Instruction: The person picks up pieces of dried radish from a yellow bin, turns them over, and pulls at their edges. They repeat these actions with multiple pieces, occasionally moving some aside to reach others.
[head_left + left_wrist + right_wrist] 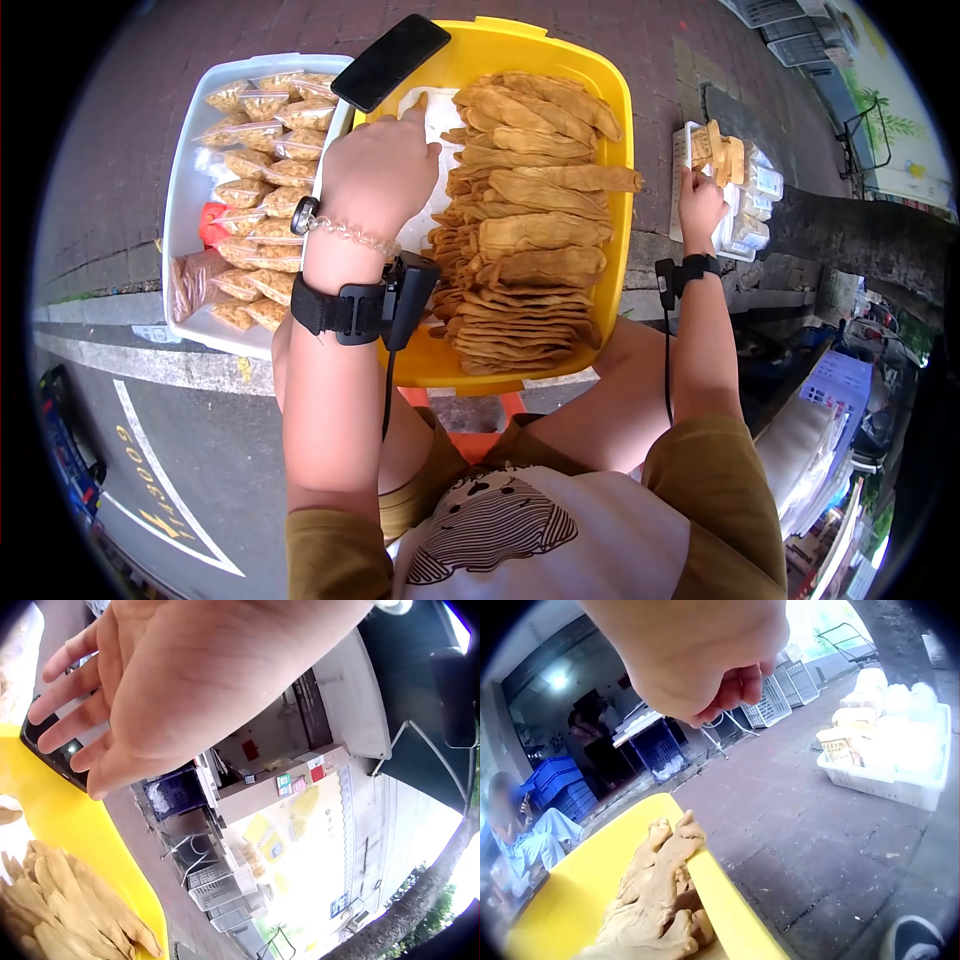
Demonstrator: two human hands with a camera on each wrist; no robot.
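Note:
My left hand (375,180) is over the left side of a yellow tub (622,120), its fingers extended and apart in the left wrist view. Nothing shows in its grasp. Rows of flat, wrinkled brown food strips (545,240) fill the tub to its right, and a white sheet (440,120) lies beneath it. A black phone (390,62) rests across the tub's far left corner, close beyond the fingers. Out to the right, my right hand (702,208) is raised with its fingers curled inward. Nothing shows in it; it overlaps the white basket (685,150) in the head view.
Left of the yellow tub stands a pale tub (185,190) with several zip bags of crumbly tan food (255,135). On the paving, the white basket holds wrapped packages (855,716). A seated person (525,825) and blue crates (562,784) are in the right wrist view.

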